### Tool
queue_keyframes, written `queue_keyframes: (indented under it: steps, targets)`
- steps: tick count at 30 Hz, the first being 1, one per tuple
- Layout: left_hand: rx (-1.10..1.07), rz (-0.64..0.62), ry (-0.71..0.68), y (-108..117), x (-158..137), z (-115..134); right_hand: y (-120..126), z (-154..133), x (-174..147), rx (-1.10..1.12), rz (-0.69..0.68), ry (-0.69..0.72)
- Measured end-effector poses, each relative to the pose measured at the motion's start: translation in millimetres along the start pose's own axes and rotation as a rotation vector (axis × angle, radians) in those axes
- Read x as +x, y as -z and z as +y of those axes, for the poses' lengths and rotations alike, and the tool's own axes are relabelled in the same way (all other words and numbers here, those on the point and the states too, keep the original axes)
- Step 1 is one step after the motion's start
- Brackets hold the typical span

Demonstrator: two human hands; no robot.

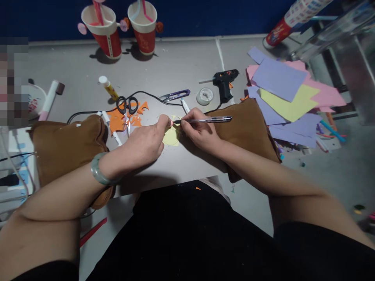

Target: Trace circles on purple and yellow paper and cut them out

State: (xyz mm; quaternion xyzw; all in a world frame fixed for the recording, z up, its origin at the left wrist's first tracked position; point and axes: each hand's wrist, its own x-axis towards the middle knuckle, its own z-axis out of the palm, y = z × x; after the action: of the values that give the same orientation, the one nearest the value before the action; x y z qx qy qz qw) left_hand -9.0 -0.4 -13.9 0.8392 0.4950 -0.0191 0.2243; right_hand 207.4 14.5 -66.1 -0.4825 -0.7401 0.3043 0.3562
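Observation:
My right hand grips a clear-barrelled pen, held almost level with its tip pointing left. Under the tip lies a small piece of yellow paper with circle outlines on it. My left hand is curled at the paper's left side, its fingertips close together by the pen tip. Whatever those fingers may pinch is too small to make out. Just beyond the paper is a white marker. Black-handled scissors rest on orange paper scraps beyond my left hand.
Brown cushions flank the work area. Behind are thread snips, a tape roll, a glue gun with its cable, and a yellow tube. Two paper cups stand at the back. Coloured paper sheets are piled right.

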Motion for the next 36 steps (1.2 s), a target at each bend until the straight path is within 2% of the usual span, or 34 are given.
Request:
queue_keyframes:
  steps: [10,17,20,25,31,34,36]
  targets:
    - [0.031,0.034,-0.025,-1.0,1.3,0.8,1.4,-2.3,-5.6,-0.012,-0.001,-0.031]
    - [-0.046,0.066,-0.021,-5.0,5.7,-1.9,1.4,-5.6,-6.1,0.116,0.114,-0.041]
    - [-0.06,0.072,-0.004,-5.1,7.1,-1.3,0.5,-10.1,1.8,0.039,0.076,0.005]
    - [-0.067,0.109,0.013,-6.7,8.1,0.3,-5.9,-8.9,17.3,-0.087,-0.078,0.083]
    - [-0.208,0.22,-0.004,-10.0,9.7,-5.2,-16.4,1.6,24.6,0.018,-0.102,0.041]
    - [-0.211,0.301,-0.005,-10.8,10.4,-8.1,-10.5,4.7,28.6,0.099,-0.058,0.025]
    - [-0.149,0.305,-0.018,-12.8,10.4,-8.4,-2.7,7.4,32.6,0.179,-0.022,-0.007]
